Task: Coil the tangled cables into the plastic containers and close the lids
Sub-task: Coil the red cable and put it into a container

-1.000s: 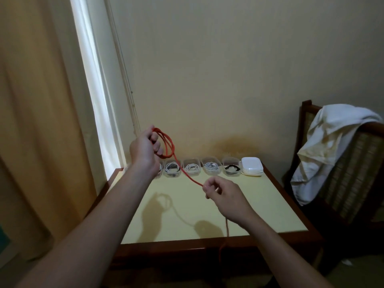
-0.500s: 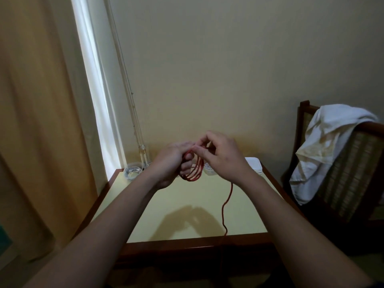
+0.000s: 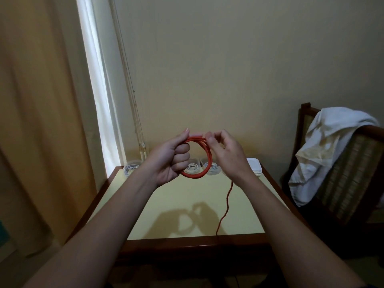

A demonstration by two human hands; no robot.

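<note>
Nearest the camera, the loose tail of the thin orange cable (image 3: pixel 227 196) ran up from the front edge of the yellow-topped wooden table (image 3: pixel 176 196) to the right hand (image 3: pixel 228 156), so that length was not yet wound. Above the table, both hands held the wound part in the air as a round coil of several turns. The left hand (image 3: pixel 170 161) had its fingers (image 3: pixel 182 159) curled through the loop with the thumb pressed on top, apparently to stop the turns springing apart. The right hand's fingers (image 3: pixel 215 140) pinched the strand at the coil's top, probably to lay the next turn beside the others. Beyond the hands, along the table's far edge, stood a row of small clear plastic containers (image 3: pixel 131 169), open, with pale cables coiled in those that showed. A stack of white lids (image 3: pixel 254 165) lay at the right end, handy for closing. Which container awaited the orange cable I could not tell, as the hands hid part of the row. Further right, a white cloth (image 3: pixel 332 142) hung over a wooden chair (image 3: pixel 303 121).
</note>
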